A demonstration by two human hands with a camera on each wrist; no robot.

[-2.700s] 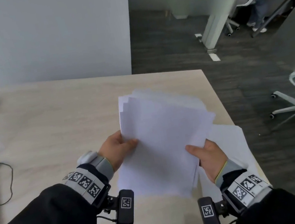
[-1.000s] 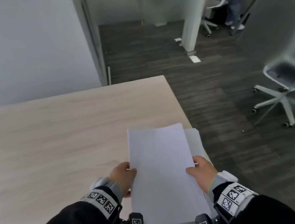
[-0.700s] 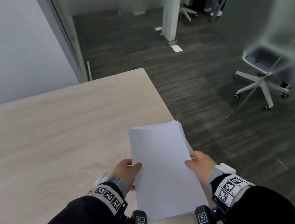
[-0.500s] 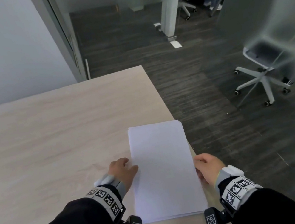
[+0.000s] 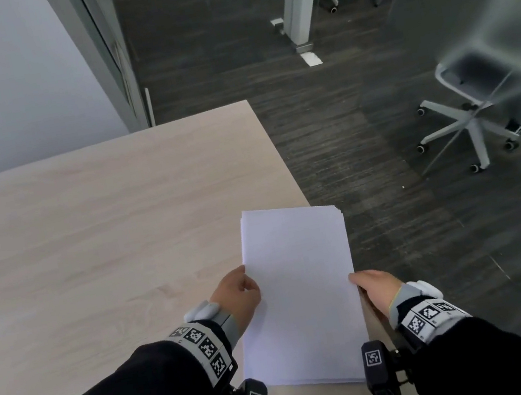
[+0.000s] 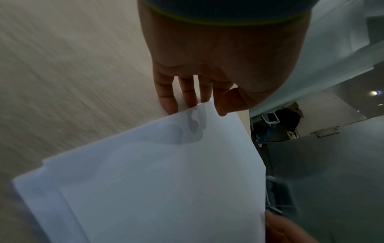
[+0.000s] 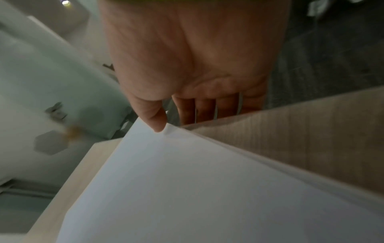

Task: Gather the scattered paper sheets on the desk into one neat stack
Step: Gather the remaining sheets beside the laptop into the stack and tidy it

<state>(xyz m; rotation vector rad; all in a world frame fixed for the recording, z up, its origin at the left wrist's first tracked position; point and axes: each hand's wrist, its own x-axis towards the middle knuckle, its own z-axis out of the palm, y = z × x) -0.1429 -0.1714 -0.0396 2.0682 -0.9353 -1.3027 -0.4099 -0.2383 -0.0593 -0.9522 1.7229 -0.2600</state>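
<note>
You've got the paper stack (image 5: 304,297) pinched between left hand (image 5: 236,294) and right hand (image 5: 374,288) at the desk's (image 5: 100,225) right edge, so square those stepped corners gently.

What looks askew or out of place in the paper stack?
The stack is not fully squared: lower sheets stick out past the top one at a corner. It also juts over the desk's right edge.

Even, soft daylight in the wide-angle head view with bent edges; both wrist views are dimmer and motion-blurred.
</note>
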